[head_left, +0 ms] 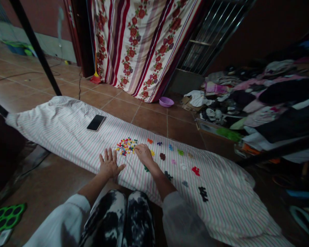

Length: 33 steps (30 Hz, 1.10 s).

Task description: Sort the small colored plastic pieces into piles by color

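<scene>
On the striped cloth [74, 144] lies a mixed heap of small coloured pieces [127, 144], too small to name. My left hand [109, 166] rests flat just left of the heap, fingers spread, holding nothing. At the heap's right edge my right hand [143, 154] is closed in a pinch; what its fingertips hold, if anything, I cannot make out. To its right are small groups sorted by colour: orange pieces [150, 141], brown pieces [162, 156], red pieces [195, 171], black pieces [203, 194] and several others. My right hand partly covers the yellow pieces [152, 153].
A phone [96, 122] lies on the cloth at the upper left. Beyond the cloth are a tiled floor [151, 116], a purple basin [166, 102] and a floral curtain [141, 44]. Clothes [260, 89] are piled at right. Dark poles stand at the cloth's ends.
</scene>
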{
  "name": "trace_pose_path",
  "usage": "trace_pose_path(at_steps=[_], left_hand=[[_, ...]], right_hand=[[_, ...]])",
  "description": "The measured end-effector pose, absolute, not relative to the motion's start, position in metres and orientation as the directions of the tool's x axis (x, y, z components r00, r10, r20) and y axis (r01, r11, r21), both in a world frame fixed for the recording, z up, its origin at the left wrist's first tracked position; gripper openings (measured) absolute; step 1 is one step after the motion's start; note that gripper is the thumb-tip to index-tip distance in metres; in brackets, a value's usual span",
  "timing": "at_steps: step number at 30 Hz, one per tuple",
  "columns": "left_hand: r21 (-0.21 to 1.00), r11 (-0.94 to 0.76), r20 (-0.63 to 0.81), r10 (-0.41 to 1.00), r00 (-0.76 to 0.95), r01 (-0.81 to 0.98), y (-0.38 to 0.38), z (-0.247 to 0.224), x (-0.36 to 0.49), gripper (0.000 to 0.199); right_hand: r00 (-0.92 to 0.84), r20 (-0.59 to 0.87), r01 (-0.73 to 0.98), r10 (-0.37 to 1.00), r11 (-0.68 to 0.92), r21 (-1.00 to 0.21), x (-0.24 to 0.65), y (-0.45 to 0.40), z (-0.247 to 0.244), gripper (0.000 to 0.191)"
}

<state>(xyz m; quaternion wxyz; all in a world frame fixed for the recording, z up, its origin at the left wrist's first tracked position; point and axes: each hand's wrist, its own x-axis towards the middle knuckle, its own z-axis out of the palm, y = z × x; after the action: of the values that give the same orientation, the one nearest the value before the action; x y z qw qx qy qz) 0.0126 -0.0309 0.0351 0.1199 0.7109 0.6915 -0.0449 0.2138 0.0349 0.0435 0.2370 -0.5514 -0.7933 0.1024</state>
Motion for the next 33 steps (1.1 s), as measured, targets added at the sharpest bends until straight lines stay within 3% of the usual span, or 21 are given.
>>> trace_pose_path(at_steps=[8,16,33], left_hand=[[0.138,-0.018,-0.239,0.97,0.051,0.99,-0.031,0.036,0.013,0.097],[0.159,-0.021,-0.207,0.977,0.054,0.987,-0.029,0.028,0.012,0.097],[0.155,-0.014,-0.207,0.977,0.047,0.988,-0.03,0.031,0.014,0.096]], right_hand=[[-0.413,0.203,0.789,0.888,0.46,-0.407,0.165,0.037,0.045,0.023],[-0.363,0.171,0.832,0.916,0.401,-0.383,0.147,0.049,0.046,0.031],[-0.368,0.129,0.864,0.921,0.389,-0.318,0.128,0.049,0.052,0.017]])
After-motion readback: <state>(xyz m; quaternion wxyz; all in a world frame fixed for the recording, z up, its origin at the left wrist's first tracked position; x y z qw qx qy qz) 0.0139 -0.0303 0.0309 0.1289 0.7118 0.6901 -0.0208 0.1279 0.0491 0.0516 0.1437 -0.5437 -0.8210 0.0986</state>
